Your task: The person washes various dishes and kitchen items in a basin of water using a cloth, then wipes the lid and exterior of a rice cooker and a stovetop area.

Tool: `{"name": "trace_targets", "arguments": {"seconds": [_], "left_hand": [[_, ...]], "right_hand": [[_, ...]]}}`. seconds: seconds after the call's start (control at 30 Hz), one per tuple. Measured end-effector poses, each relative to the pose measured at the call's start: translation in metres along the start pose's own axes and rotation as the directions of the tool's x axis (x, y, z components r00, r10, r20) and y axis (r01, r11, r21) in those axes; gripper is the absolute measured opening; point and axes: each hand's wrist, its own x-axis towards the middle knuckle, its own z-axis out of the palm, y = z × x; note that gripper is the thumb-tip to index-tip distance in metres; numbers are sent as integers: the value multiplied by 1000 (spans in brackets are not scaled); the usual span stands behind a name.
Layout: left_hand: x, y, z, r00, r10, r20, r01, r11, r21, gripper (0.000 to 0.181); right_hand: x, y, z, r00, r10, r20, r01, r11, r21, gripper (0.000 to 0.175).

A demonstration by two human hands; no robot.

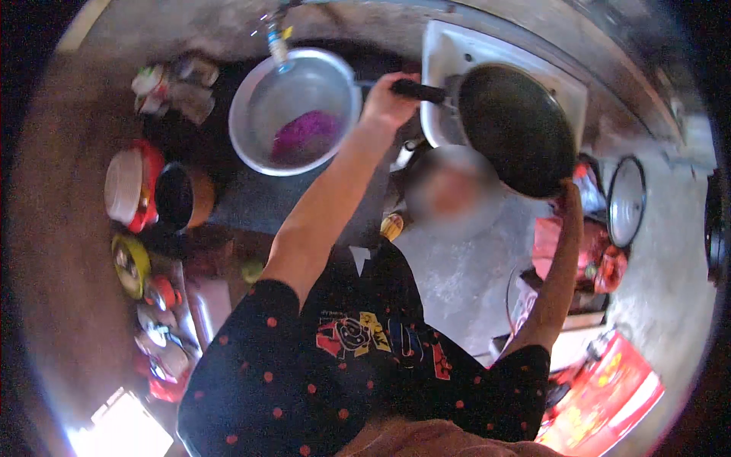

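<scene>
My left hand (391,103) grips the black handle (420,91) of a large dark frying pan (514,125). My right hand (565,191) holds the pan's rim on the opposite side; its fingers are partly hidden. The pan is raised and tilted over a white sink (451,43), covering much of it. Left of the sink, a wide metal basin (237,114) has a purple cloth-like item (308,134) lying inside. A tap with a light-coloured spout (277,48) hangs over the basin's far rim.
A blurred patch (451,188) hides something just below the pan. At left are a red container (151,185), a brown pot (200,197) and a yellow-green bowl (131,265). A round lid or tray (626,200) leans at right, near red bags (562,243).
</scene>
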Motion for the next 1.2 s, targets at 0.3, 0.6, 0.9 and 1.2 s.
{"name": "trace_targets", "arguments": {"seconds": [0.3,0.6,0.9,1.2], "left_hand": [[-98,30,19,949,146,-280,-54,949,310,33],[-484,284,-104,-164,961,222,437,-131,890,28],[-616,359,-303,337,658,-674,-436,743,507,31],[-630,370,-194,328,706,-628,8,663,749,16]], "right_hand": [[-21,-17,60,984,139,107,-149,985,87,25],[-176,0,372,917,-227,328,360,825,-435,36],[-124,111,703,589,-226,776,728,-269,-631,45],[-68,165,690,566,-379,732,731,-179,-659,50]]}}
